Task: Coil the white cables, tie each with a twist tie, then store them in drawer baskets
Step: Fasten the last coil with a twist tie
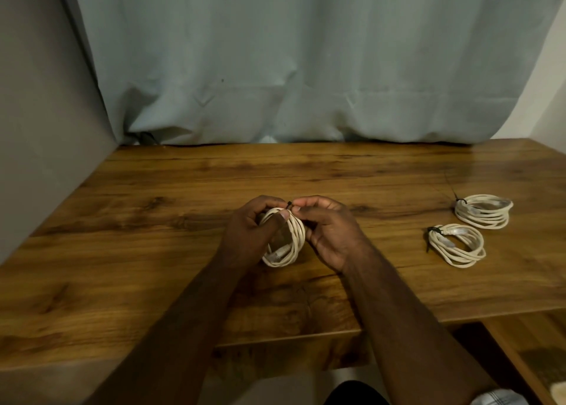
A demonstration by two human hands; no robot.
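Observation:
A coiled white cable (291,245) stands on edge on the wooden table (153,236), held between both hands. My left hand (251,233) grips the top of the coil, thumb pressed across its loops. My right hand (327,230) pinches a black twist tie (289,204) at the top of the coil. Two other coiled white cables lie flat at the right: the near one (458,245) and the far one (484,210), each bound with a black tie.
A loose thin black tie (447,182) lies on the table near the far coil. A pale blue curtain (306,68) hangs behind the table. A grey wall stands at the left. A lower wooden surface (526,343) sits at the bottom right.

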